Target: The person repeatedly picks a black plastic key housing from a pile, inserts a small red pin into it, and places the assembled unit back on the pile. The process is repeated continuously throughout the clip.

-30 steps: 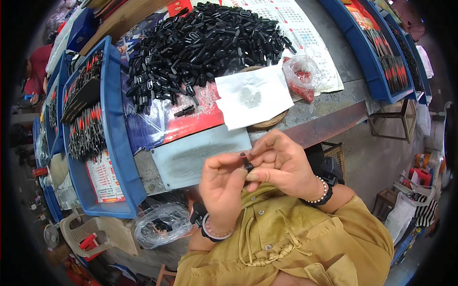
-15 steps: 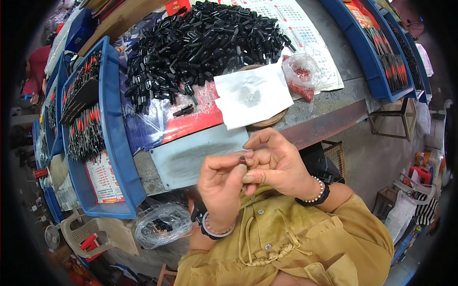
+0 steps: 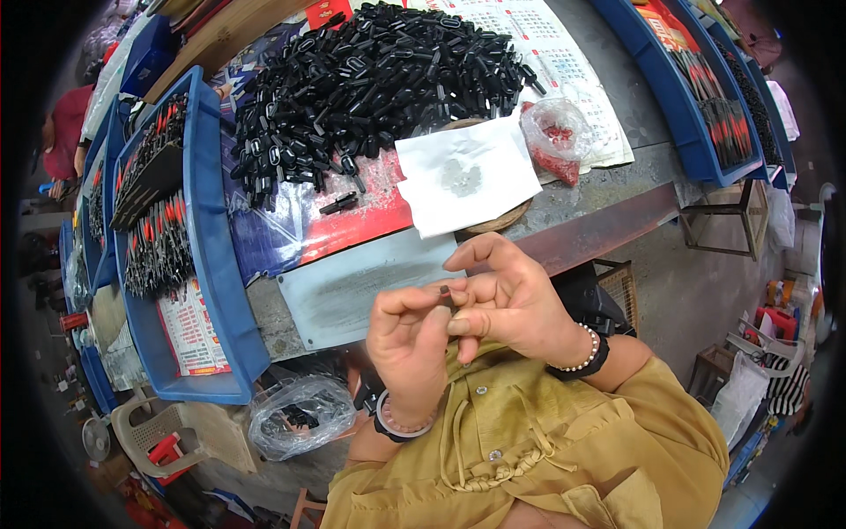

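Note:
In front of my chest, my left hand (image 3: 407, 339) pinches a small dark piece (image 3: 445, 292) between thumb and forefinger. My right hand (image 3: 515, 304) meets it there, its thumb and fingers closed around the same spot. The piece is mostly covered by fingertips, so its kind cannot be made out. Just beyond the hands lies a pale grey, smudged plate (image 3: 326, 300). A white paper sheet (image 3: 493, 163) bearing a grey patch of tiny bits rests over a round wooden tray (image 3: 507, 219). Next to it sits a clear bag of small red pieces (image 3: 557, 141).
A large heap of small black plastic parts (image 3: 352, 79) covers the far tabletop. Blue bins (image 3: 211, 238) of black and red parts stand at left, with another blue bin (image 3: 683, 106) at right. A beige chair (image 3: 203, 423) and a plastic bag (image 3: 300, 419) sit below the table.
Both hands stay together on the small piece. My right forefinger has shifted slightly left and up, and the fingers have adjusted a little around the piece.

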Demonstrator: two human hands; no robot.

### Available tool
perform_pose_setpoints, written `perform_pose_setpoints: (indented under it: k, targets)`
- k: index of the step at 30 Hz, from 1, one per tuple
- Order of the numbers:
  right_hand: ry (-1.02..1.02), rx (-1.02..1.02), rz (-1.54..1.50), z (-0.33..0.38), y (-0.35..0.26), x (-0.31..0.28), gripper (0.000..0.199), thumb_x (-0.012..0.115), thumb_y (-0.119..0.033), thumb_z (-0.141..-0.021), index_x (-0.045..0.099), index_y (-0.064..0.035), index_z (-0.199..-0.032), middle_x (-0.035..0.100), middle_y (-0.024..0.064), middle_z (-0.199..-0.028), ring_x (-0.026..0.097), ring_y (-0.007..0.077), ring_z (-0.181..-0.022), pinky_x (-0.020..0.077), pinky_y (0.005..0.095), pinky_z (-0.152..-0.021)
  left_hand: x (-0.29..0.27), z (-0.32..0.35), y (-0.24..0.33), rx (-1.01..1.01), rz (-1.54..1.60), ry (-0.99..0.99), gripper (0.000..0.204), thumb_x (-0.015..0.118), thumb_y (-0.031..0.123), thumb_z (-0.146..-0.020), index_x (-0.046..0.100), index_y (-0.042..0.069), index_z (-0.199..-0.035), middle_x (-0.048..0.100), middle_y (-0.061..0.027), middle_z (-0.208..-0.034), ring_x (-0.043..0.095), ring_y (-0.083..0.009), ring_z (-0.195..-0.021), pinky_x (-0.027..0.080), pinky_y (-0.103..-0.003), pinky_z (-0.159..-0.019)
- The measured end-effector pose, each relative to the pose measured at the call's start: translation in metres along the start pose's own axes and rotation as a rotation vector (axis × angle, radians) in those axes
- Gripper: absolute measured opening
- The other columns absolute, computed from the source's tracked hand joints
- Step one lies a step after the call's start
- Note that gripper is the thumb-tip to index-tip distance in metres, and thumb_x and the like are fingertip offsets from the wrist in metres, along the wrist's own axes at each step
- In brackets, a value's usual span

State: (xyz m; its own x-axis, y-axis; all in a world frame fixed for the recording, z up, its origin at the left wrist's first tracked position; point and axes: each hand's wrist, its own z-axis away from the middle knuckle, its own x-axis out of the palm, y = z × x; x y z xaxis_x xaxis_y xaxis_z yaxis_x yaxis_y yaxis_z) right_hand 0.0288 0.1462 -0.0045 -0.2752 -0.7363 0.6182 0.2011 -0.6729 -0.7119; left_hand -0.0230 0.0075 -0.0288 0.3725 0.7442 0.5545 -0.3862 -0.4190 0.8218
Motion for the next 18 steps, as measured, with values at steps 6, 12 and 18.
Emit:
perform_pose_setpoints:
  k: [6,12,18]
  targets:
    - [0.021,0.01,0.027,-0.003,-0.001,-0.004,0.042,0.065,0.0,-0.087,0.037,0.0026,-0.119,0.062,0.013,-0.091,0.065,0.0136,-0.066,0.0533,0.0232,-0.061,0.0,-0.002,0.0,0.016,-0.026,-0.077,0.027,0.046,-0.01,-0.09,0.043,0.0,-0.116,0.06,-0.0197,-0.111,0.059,-0.0201,-0.104,0.051,-0.031,-0.086]
    - [0.075,-0.18,0.388,-0.003,0.01,-0.007,0.037,0.068,-0.003,-0.085,0.046,0.0042,-0.115,0.064,0.0129,-0.096,0.067,0.0135,-0.076,0.0544,0.0233,-0.068,0.002,-0.005,0.003,-0.029,0.096,0.076,0.029,0.047,-0.001,-0.095,0.038,0.001,-0.122,0.06,-0.0136,-0.104,0.058,-0.0215,-0.105,0.046,-0.034,-0.093]
    - [0.053,-0.507,0.629,0.002,0.019,-0.004,0.03,0.07,-0.003,-0.083,0.056,0.0028,-0.109,0.065,0.0116,-0.099,0.068,0.0156,-0.086,0.0564,0.0275,-0.075,0.003,-0.007,0.004,0.043,0.191,-0.009,0.031,0.049,0.0,-0.094,0.038,0.001,-0.123,0.06,-0.0146,-0.106,0.058,-0.0228,-0.106,0.047,-0.036,-0.095]
